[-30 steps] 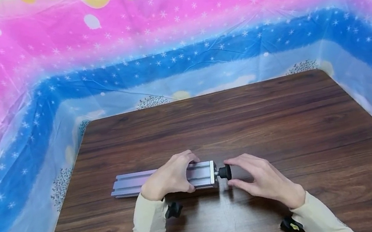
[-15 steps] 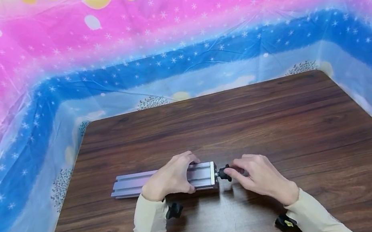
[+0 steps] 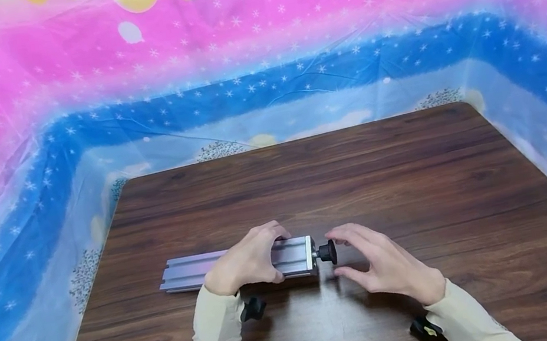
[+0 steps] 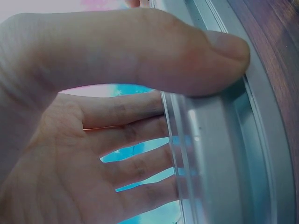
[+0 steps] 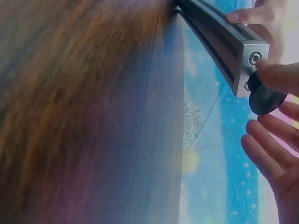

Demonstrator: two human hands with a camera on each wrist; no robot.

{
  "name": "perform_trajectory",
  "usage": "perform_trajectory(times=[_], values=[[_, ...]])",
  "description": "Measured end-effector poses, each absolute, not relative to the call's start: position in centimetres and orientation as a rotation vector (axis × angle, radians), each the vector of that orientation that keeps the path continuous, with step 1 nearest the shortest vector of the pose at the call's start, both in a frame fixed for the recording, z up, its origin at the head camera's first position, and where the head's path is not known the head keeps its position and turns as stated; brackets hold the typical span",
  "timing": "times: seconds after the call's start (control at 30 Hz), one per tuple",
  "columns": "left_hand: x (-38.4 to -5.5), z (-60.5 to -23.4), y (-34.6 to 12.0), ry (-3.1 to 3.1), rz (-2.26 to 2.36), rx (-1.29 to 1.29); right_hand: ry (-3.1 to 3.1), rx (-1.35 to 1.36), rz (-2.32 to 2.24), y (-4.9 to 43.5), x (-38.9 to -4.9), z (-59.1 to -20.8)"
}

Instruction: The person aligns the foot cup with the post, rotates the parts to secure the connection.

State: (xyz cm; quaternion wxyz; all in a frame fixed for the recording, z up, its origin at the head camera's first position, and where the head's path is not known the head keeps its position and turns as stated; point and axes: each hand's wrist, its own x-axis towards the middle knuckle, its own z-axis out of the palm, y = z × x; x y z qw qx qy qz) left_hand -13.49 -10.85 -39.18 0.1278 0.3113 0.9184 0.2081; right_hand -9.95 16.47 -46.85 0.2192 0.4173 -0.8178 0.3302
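Observation:
A silver slotted aluminium profile [image 3: 295,257] lies lengthwise on the table. My left hand [image 3: 246,263] grips it from above, thumb along the near side and fingers on the far side. In the left wrist view, the thumb crosses the grooved profile [image 4: 215,154]. A black round knob [image 3: 328,252] on a short metal shaft sticks out of the profile's right end. My right hand [image 3: 393,263] is spread around that knob, with thumb and fingers apart. From the right wrist, the end plate [image 5: 242,70] shows a bolt head [image 5: 255,58] beside the knob [image 5: 266,101].
The dark wood-grain table [image 3: 308,183] extends beyond both hands. A pink and blue patterned cloth [image 3: 260,89] hangs around its back and sides. Black wrist mounts [image 3: 425,328] sit under both cuffs.
Half a second ago my right thumb and fingers were curled in on the knob; now they are spread off it. The left hand keeps its hold, and the view has shifted slightly.

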Motion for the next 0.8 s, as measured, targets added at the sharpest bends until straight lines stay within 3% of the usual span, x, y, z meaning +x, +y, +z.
perform_trajectory(times=[0.8], values=[[-13.33, -39.23, -10.98, 2.687, 0.621, 0.945, -2.401, 0.982, 0.712, 15.62, -10.37, -47.04]])
